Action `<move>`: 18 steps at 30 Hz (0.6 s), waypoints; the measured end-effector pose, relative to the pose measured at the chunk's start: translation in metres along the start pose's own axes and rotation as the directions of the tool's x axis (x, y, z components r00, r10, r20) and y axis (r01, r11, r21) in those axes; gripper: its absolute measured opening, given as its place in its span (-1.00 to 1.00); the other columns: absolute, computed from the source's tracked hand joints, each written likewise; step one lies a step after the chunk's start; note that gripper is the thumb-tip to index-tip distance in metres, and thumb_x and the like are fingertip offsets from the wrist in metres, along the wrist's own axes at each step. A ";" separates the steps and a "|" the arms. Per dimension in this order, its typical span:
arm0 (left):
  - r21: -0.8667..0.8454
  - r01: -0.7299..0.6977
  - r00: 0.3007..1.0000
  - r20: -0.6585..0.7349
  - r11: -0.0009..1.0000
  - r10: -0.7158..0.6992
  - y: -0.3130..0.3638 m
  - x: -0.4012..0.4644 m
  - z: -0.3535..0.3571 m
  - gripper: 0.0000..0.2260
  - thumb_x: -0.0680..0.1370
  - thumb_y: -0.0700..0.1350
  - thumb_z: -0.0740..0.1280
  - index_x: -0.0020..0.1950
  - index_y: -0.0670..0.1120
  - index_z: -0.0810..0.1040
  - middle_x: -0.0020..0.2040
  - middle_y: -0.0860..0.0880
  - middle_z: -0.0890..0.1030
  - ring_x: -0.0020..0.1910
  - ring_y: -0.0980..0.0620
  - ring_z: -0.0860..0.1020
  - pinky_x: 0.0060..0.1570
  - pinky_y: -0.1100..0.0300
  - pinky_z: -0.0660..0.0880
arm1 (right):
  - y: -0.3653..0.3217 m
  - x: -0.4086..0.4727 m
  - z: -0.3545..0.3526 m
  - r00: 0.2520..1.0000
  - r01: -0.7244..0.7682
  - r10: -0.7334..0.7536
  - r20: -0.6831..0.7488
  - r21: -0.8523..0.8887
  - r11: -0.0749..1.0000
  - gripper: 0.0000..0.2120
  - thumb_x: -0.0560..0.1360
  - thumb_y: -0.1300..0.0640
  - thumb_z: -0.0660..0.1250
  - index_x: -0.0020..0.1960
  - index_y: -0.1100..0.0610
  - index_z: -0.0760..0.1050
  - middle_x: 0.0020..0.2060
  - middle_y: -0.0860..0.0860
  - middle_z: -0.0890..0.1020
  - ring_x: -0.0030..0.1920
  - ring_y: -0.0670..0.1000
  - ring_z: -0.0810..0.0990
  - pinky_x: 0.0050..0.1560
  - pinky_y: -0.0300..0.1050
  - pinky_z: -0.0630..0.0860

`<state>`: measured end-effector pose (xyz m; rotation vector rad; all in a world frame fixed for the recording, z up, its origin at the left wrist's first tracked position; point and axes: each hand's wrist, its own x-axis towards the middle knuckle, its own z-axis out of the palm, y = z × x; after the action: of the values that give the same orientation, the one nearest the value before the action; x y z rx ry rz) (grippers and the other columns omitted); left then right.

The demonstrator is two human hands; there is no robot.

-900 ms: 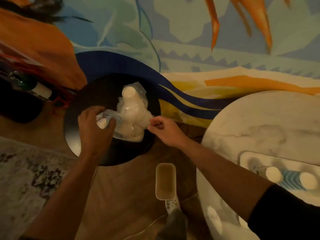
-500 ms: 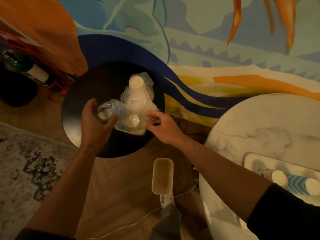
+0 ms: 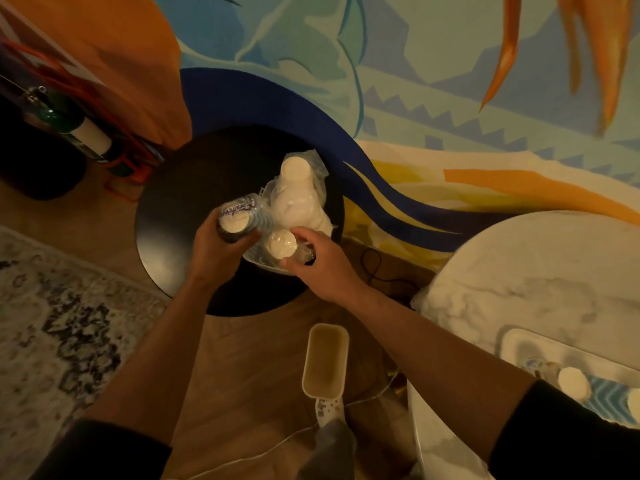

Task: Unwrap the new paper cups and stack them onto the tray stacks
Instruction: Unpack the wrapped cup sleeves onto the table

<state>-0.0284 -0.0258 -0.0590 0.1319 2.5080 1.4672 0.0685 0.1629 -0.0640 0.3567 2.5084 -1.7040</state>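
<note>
Your left hand [image 3: 216, 249] grasps a wrapped sleeve of paper cups [image 3: 242, 218] above a round black worktop [image 3: 180, 216]. Your right hand [image 3: 320, 261] pinches the clear plastic wrap round another cup stack [image 3: 282, 244], which lies beside more wrapped cups [image 3: 298, 195] on that worktop. At lower right, a white tray [image 3: 519, 344] on a marble worktop [image 3: 540, 271] holds blue-patterned cup stacks [image 3: 576, 388].

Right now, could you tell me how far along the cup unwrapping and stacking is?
Early on. Done: the tray on the marble table already carries cup stacks. In hand: the left hand holds a wrapped sleeve of cups, and the right hand pinches the plastic of another pack on the black table. Left: removing the wrap and stacking the cups on the tray.
</note>
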 end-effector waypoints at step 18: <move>-0.122 -0.121 0.991 -0.068 0.985 0.113 0.031 0.001 -0.041 -0.52 0.44 -0.20 0.55 0.31 -0.10 0.50 0.09 0.13 0.64 0.06 0.27 0.64 -0.03 0.39 0.56 | 0.002 0.013 -0.034 0.991 -0.114 0.115 -0.072 0.018 0.993 -0.64 0.56 -0.15 0.38 0.27 0.01 0.54 0.11 -0.10 0.62 0.15 -0.16 0.57 0.10 -0.25 0.52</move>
<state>-0.0403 -0.0446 -0.0130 0.2194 2.4843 1.6958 0.0587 0.1972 -0.0557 0.5633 2.4736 -1.6947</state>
